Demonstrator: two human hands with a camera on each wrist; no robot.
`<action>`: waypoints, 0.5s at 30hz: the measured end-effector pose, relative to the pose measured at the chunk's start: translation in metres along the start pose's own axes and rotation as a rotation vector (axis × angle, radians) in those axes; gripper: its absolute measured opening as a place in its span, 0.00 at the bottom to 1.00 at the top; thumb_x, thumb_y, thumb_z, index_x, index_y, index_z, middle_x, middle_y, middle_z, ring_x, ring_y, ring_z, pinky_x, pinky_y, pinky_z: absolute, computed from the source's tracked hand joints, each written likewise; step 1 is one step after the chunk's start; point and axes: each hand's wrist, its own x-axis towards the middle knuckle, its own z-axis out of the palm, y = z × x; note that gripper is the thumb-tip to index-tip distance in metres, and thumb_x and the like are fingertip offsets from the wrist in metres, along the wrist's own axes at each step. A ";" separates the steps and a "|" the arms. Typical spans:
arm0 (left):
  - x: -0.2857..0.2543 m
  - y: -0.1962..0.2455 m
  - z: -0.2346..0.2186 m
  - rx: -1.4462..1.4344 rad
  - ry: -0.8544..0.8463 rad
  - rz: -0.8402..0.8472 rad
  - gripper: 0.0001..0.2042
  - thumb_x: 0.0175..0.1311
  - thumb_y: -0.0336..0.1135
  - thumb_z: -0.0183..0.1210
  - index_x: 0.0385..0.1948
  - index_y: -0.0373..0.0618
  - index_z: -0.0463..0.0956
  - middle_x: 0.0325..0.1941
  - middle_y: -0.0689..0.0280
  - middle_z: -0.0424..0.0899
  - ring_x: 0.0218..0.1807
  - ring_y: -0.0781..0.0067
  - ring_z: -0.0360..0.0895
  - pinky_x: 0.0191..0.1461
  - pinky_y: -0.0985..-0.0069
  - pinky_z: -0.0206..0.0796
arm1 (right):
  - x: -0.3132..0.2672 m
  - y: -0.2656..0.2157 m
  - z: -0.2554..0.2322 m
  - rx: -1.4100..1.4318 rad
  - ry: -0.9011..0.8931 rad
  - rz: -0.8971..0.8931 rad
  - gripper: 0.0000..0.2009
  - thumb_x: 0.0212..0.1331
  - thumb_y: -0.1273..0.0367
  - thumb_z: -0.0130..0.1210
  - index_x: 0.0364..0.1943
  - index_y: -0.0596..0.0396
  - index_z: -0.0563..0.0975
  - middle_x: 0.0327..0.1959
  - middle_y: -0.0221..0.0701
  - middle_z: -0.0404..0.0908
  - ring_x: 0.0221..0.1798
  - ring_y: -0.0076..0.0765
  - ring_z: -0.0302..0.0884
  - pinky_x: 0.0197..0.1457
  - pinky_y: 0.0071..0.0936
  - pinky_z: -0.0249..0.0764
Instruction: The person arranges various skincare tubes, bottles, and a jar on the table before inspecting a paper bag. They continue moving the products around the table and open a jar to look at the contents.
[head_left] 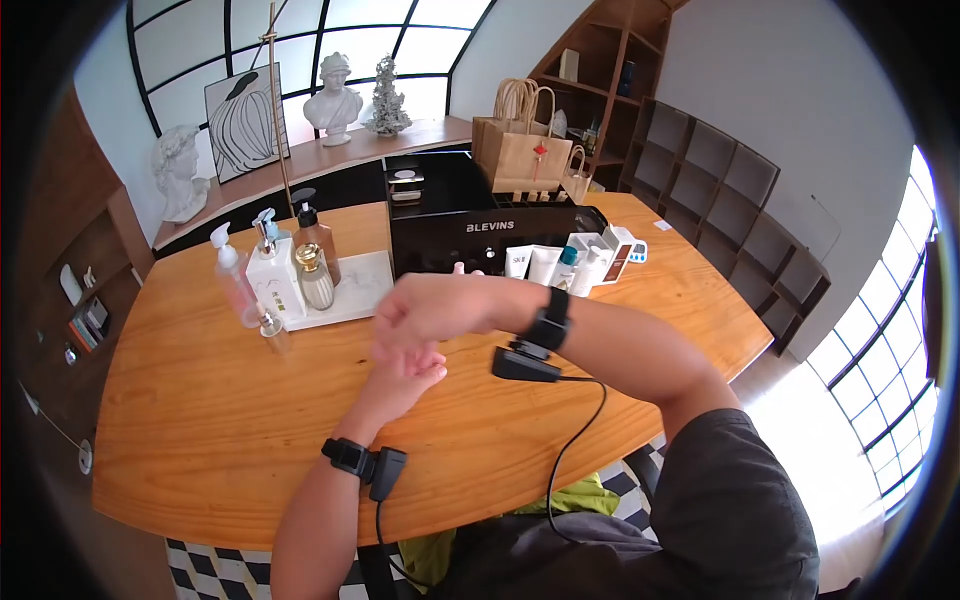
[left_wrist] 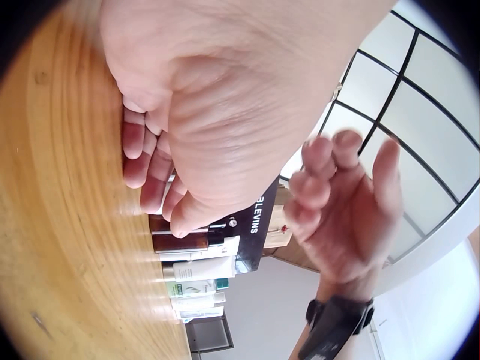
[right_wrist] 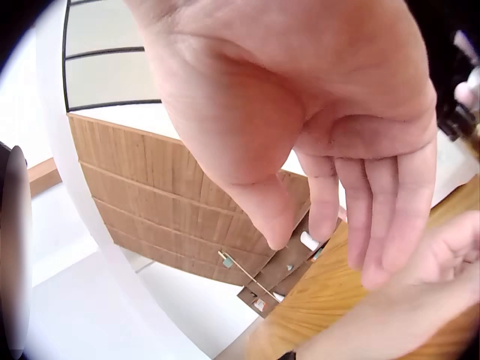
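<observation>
My right hand is raised over the middle of the table, above and partly in front of my left hand. Both hands hold nothing. In the right wrist view the right hand shows its palm, with the fingers relaxed and extended. The left hand has loosely bent fingers in its own wrist view, while the right hand appears apart from it. Just beyond the hands stands a black BLEVINS box. Nearest on the left is a white tray with bottles.
A pink pump bottle, a white pump bottle and a gold-capped bottle stand at the left. White tubes and small boxes line the box's front right. Paper bags stand behind. Cables hang from both wrist cameras.
</observation>
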 end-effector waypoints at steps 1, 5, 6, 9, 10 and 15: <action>0.000 0.001 0.002 -0.102 0.060 0.098 0.16 0.73 0.38 0.69 0.54 0.37 0.86 0.45 0.69 0.90 0.46 0.79 0.82 0.55 0.77 0.75 | -0.016 0.009 -0.003 -0.027 -0.001 0.040 0.14 0.70 0.63 0.66 0.44 0.63 0.87 0.38 0.34 0.91 0.40 0.27 0.90 0.44 0.23 0.85; -0.001 -0.003 -0.005 0.088 -0.051 -0.100 0.15 0.72 0.38 0.70 0.52 0.37 0.87 0.42 0.69 0.91 0.43 0.80 0.81 0.51 0.76 0.75 | -0.073 0.079 -0.022 0.250 0.179 0.072 0.13 0.74 0.63 0.65 0.48 0.61 0.85 0.43 0.37 0.91 0.44 0.29 0.91 0.45 0.23 0.86; -0.001 -0.001 -0.005 0.074 -0.045 -0.096 0.15 0.73 0.38 0.70 0.52 0.37 0.87 0.41 0.69 0.90 0.44 0.80 0.81 0.51 0.77 0.75 | -0.082 0.103 -0.027 0.263 0.172 0.062 0.13 0.74 0.63 0.65 0.48 0.61 0.85 0.43 0.37 0.91 0.44 0.29 0.91 0.45 0.23 0.86; 0.002 0.000 -0.005 0.061 -0.039 -0.113 0.14 0.73 0.38 0.69 0.53 0.38 0.87 0.42 0.70 0.90 0.45 0.81 0.81 0.52 0.78 0.75 | -0.105 0.162 -0.042 0.460 0.248 0.160 0.11 0.74 0.65 0.64 0.48 0.59 0.85 0.44 0.37 0.91 0.43 0.30 0.91 0.45 0.22 0.86; 0.002 -0.002 -0.005 0.047 -0.034 -0.129 0.14 0.74 0.37 0.69 0.53 0.39 0.87 0.43 0.71 0.89 0.45 0.82 0.81 0.53 0.79 0.75 | -0.111 0.175 -0.046 0.543 0.256 0.148 0.10 0.74 0.66 0.64 0.48 0.58 0.84 0.44 0.37 0.91 0.43 0.30 0.91 0.45 0.22 0.86; 0.003 0.003 -0.013 -0.030 -0.005 -0.205 0.13 0.78 0.34 0.65 0.57 0.38 0.84 0.49 0.68 0.89 0.48 0.81 0.83 0.56 0.80 0.75 | -0.115 0.224 -0.056 0.940 0.315 0.037 0.08 0.74 0.69 0.63 0.49 0.58 0.83 0.42 0.36 0.91 0.42 0.32 0.90 0.45 0.25 0.87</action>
